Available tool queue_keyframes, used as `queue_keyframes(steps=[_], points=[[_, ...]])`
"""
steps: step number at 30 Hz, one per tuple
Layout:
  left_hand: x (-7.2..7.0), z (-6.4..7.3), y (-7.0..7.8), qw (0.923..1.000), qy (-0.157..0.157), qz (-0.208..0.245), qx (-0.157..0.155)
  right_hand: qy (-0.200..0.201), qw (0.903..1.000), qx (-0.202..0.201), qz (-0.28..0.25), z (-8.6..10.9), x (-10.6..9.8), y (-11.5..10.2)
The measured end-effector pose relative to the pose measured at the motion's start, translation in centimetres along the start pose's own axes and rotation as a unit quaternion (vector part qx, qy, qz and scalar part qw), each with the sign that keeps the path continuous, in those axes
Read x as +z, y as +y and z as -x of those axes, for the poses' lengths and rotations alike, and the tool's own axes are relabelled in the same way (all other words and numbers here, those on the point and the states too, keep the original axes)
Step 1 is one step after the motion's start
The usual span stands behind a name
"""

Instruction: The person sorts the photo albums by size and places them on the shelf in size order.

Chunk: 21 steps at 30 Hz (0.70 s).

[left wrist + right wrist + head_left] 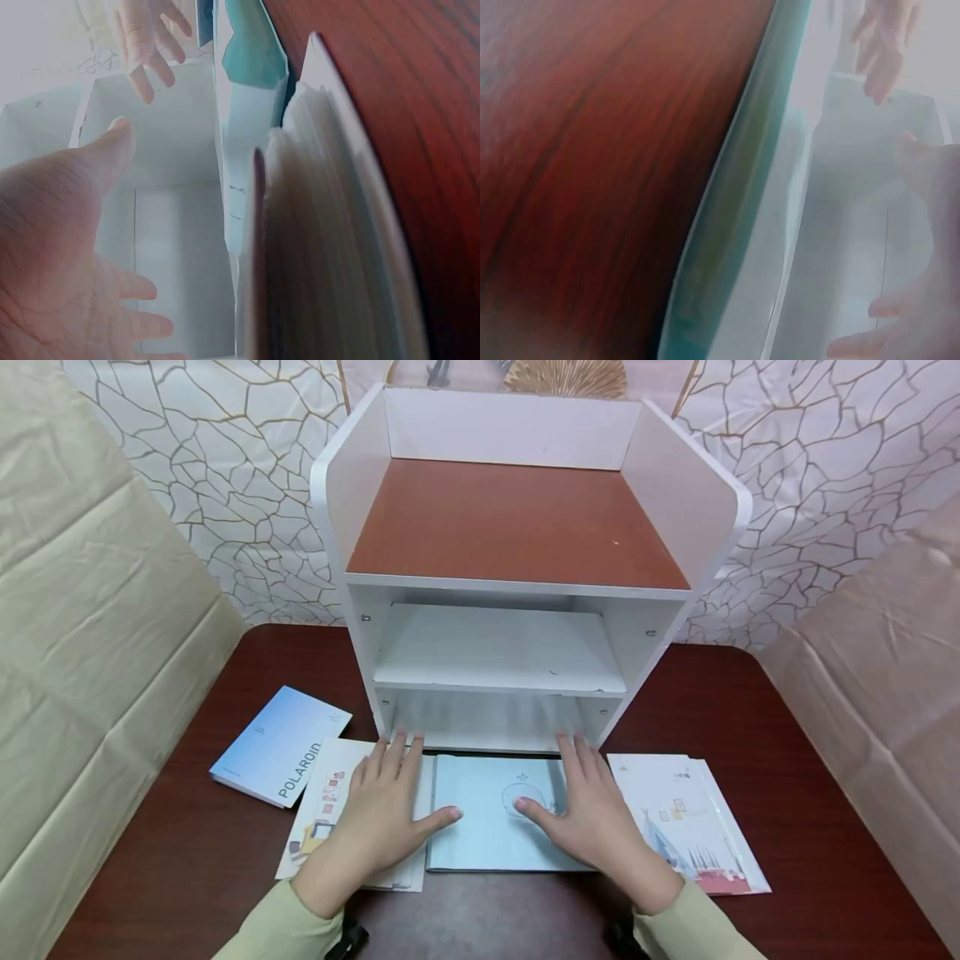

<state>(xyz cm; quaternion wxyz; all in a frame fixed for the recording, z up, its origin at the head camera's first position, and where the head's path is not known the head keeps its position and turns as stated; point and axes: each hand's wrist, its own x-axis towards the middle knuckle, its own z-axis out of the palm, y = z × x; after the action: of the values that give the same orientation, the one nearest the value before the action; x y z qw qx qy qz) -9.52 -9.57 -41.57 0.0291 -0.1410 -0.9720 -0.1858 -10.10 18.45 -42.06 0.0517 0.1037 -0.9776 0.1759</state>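
Both hands hover side by side, fingers straight and pointing toward the shelf. My left hand (384,818) is above a white book with small printed pictures (327,802), thumb spread inward. My right hand (595,818) is over the right end of a pale blue book (480,827) that lies flat between the two hands. Its thumb also points inward. In the left wrist view the palm (52,247) faces the shelf side, beside the thick page edges of a book (322,225). In the right wrist view, the pale blue book's edge (742,195) lies below the hand. Neither hand holds anything.
A white desktop shelf (498,687) with a brown top board (517,522) stands behind the books. A blue POLAROID book (281,745) lies at the left. White illustrated books (686,818) lie at the right. Beige cloth (97,635) borders the dark red table (187,868).
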Motion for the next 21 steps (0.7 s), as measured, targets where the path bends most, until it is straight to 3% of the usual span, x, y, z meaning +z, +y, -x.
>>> queue_keyframes(steps=[5, 9, 14, 21], points=[[0.2, -0.1, 0.4, 0.9986, -0.008, 0.053, 0.003, -0.029, 0.9955, 0.037, -0.083, 0.4, -0.6, 0.0], [0.2, 0.0, 0.8, 0.9913, -0.038, 0.126, -0.013, -0.046, 0.9904, 0.054, -0.118, 0.5, -0.9, 0.2], [0.5, 0.1, 1.4, 0.9798, -0.074, 0.182, -0.04, -0.072, 0.985, 0.079, -0.135, 0.7, -1.0, 0.6], [1.0, 0.2, 1.6, 0.972, -0.096, 0.212, -0.033, -0.085, 0.9839, 0.078, -0.137, 0.8, -0.6, 1.1]])
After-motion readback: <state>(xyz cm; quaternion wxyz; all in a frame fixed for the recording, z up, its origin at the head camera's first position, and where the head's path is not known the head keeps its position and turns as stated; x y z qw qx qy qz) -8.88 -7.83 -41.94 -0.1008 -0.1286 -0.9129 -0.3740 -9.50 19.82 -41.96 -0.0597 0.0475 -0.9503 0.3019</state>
